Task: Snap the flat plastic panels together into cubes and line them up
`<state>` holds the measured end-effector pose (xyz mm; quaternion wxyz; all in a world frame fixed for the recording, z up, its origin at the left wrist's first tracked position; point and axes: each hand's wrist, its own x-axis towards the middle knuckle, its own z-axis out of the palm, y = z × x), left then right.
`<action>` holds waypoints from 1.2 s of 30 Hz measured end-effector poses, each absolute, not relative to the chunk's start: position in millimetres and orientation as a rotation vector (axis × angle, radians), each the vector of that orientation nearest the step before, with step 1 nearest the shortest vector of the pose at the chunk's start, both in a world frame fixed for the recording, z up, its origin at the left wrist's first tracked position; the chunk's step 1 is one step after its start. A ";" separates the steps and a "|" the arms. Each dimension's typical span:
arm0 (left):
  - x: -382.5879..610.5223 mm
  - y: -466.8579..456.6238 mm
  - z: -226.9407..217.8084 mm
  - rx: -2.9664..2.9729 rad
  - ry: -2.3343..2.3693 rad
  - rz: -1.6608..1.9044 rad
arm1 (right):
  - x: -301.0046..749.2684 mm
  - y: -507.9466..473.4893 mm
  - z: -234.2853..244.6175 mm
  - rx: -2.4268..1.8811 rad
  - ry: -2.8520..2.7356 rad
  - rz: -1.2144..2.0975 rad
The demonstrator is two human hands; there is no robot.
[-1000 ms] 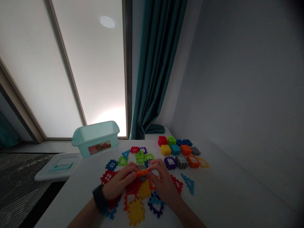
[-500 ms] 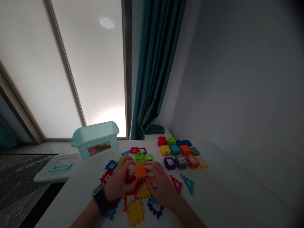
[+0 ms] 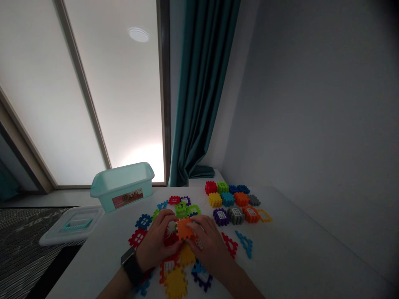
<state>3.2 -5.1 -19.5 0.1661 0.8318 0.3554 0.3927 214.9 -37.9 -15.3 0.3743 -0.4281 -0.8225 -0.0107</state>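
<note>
Both hands meet over a loose pile of notched plastic building tiles. Between them is an orange building tile (image 3: 183, 228), held up above the pile. My left hand (image 3: 158, 237), with a dark watch on its wrist, grips the tile's left side with its fingers curled. My right hand (image 3: 209, 245) pinches the right side, fingers bent over the tile's face. Below the hands lie yellow tiles (image 3: 176, 283), a red tile with a window (image 3: 168, 265) and a purple frame tile (image 3: 202, 277). Part of the pile is hidden under my hands.
Sorted tile stacks, including a purple stack (image 3: 221, 216) and a red stack (image 3: 210, 187), stand at the right back. A red triangular piece (image 3: 230, 244) and a blue one (image 3: 245, 244) lie nearer. A mint bin (image 3: 124, 182) stands at the back left, its clear lid (image 3: 73, 224) beside it.
The orange tile has tilted slightly between my hands, and its thick edge now shows more. The right fingers have shifted a little across it. The whole view has moved slightly.
</note>
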 end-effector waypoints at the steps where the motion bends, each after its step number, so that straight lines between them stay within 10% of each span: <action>1: 3.7 -4.6 -20.1 2.376 1.019 1.117 | 215.6 -38.1 -14.6 -1.104 -2.112 -0.029; 36: 133.1 28.0 -5.0 2.475 0.857 1.007 | 336.8 -43.0 -17.1 -1.363 -1.964 -0.171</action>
